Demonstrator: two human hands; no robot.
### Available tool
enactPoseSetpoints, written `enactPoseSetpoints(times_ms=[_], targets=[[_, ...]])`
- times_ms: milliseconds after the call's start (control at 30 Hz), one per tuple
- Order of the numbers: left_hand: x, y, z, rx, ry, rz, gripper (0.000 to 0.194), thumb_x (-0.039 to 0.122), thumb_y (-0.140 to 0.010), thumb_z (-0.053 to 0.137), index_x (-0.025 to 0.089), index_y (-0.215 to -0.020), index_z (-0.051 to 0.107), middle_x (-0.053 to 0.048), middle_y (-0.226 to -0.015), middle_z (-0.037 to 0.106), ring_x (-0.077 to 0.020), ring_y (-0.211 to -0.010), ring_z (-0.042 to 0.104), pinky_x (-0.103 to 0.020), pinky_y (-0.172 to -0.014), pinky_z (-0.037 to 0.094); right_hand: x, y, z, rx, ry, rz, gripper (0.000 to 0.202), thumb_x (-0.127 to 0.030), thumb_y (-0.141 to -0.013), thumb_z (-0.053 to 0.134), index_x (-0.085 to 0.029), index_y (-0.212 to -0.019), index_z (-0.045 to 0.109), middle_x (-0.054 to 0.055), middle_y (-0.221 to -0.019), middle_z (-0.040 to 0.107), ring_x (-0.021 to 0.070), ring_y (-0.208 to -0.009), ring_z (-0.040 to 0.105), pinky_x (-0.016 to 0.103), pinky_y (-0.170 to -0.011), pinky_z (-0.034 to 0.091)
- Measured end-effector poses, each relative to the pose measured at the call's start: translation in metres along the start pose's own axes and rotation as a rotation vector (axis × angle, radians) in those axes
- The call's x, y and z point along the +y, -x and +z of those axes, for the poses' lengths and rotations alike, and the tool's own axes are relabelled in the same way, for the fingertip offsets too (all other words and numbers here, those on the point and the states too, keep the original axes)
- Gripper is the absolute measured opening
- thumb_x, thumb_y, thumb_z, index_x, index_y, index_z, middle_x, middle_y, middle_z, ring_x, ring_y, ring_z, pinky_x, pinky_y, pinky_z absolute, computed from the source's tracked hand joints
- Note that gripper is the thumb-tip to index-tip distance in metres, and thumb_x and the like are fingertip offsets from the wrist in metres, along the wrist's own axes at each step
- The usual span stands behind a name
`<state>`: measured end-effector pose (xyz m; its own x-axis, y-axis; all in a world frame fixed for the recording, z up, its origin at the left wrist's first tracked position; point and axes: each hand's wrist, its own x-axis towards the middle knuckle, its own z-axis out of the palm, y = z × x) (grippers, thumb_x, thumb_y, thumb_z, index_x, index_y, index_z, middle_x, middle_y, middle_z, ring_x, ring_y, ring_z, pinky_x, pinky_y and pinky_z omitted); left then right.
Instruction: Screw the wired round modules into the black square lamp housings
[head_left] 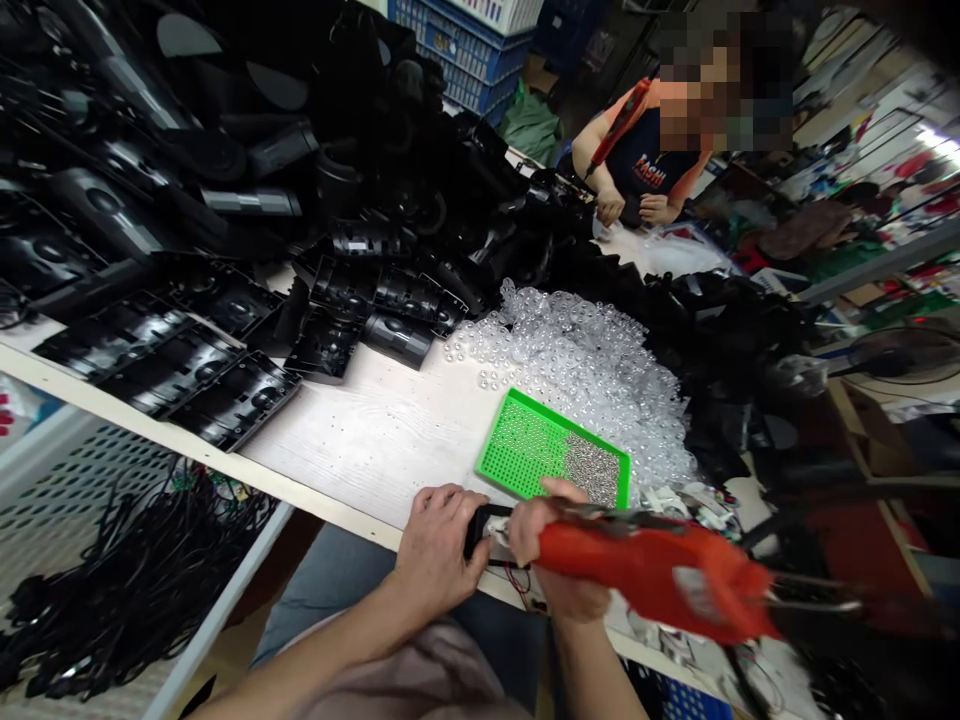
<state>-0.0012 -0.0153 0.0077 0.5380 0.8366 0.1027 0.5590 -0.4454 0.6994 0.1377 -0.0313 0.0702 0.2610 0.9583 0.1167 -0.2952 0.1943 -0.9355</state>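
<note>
My left hand [442, 545] is closed on a black plastic part [477, 530] at the table's front edge. A red electric screwdriver [652, 565] lies in the grip of my right hand [551, 545], its front end pointing left at the black part. A small whitish piece [496, 530] shows between the part and the tool. Thin wires hang below. Just beyond my hands is a green tray [491, 462], with a perforated plate and many small screws in its right half.
Clear plastic pieces [592, 350] are heaped behind the tray. Black housings [232, 395] cover the left and back of the white table [360, 430]. A basket of black cables [112, 580] stands lower left. Another person [652, 170] works across the table.
</note>
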Motion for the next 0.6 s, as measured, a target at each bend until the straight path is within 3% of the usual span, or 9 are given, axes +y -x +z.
enactPoseSetpoints(times_ms=[67, 167, 333, 467, 600], targets=[[0.000, 0.000, 0.000, 0.014, -0.012, -0.001, 0.032, 0.026, -0.082, 0.057, 0.022, -0.114, 0.055, -0.006, -0.105, 0.065, -0.0276, -0.108, 0.053, -0.046, -0.094, 0.034, -0.012, -0.022, 0.000, 0.011, -0.046, -0.151, 0.069, -0.074, -0.067, 0.061, -0.028, -0.118, 0.056, -0.007, -0.050, 0.049, 0.0119, -0.036, 0.038, 0.027, -0.039, 0.036], [0.000, 0.001, 0.001, 0.047, -0.030, 0.009, 0.033, 0.026, -0.083, 0.055, 0.021, -0.116, 0.055, -0.006, -0.107, 0.066, -0.0276, -0.109, 0.053, -0.046, -0.095, 0.034, -0.011, -0.061, -0.009, 0.041, -0.029, -0.281, 0.065, -0.071, -0.069, 0.060, -0.027, -0.117, 0.055, -0.008, -0.050, 0.046, 0.0107, -0.034, 0.037, 0.024, -0.036, 0.035], [-0.003, 0.001, 0.002, 0.096, -0.026, 0.048, 0.033, 0.027, -0.083, 0.055, 0.022, -0.115, 0.056, -0.005, -0.110, 0.067, -0.0273, -0.108, 0.053, -0.046, -0.096, 0.033, 0.022, -0.099, -0.018, 0.062, 0.052, -0.203, 0.060, -0.076, -0.067, 0.056, -0.025, -0.099, 0.058, -0.009, -0.050, 0.042, 0.0096, -0.035, 0.036, 0.021, -0.033, 0.032], [-0.005, 0.001, 0.003, 0.087, -0.027, 0.037, 0.033, 0.028, -0.082, 0.056, 0.022, -0.115, 0.057, -0.004, -0.109, 0.068, -0.0272, -0.108, 0.053, -0.046, -0.097, 0.032, 0.038, -0.103, -0.015, 0.049, 0.105, -0.137, 0.064, -0.082, -0.062, 0.053, -0.022, -0.084, 0.058, -0.009, -0.049, 0.037, 0.0088, -0.036, 0.035, 0.021, -0.034, 0.031], [-0.005, 0.001, 0.004, 0.074, -0.025, 0.024, 0.033, 0.030, -0.081, 0.056, 0.023, -0.114, 0.057, -0.005, -0.107, 0.068, -0.0279, -0.110, 0.053, -0.047, -0.098, 0.031, 0.044, -0.105, -0.017, 0.016, 0.120, -0.139, 0.061, -0.082, -0.065, 0.049, -0.022, -0.074, 0.055, -0.008, -0.050, 0.036, 0.0085, -0.037, 0.035, 0.021, -0.035, 0.029]])
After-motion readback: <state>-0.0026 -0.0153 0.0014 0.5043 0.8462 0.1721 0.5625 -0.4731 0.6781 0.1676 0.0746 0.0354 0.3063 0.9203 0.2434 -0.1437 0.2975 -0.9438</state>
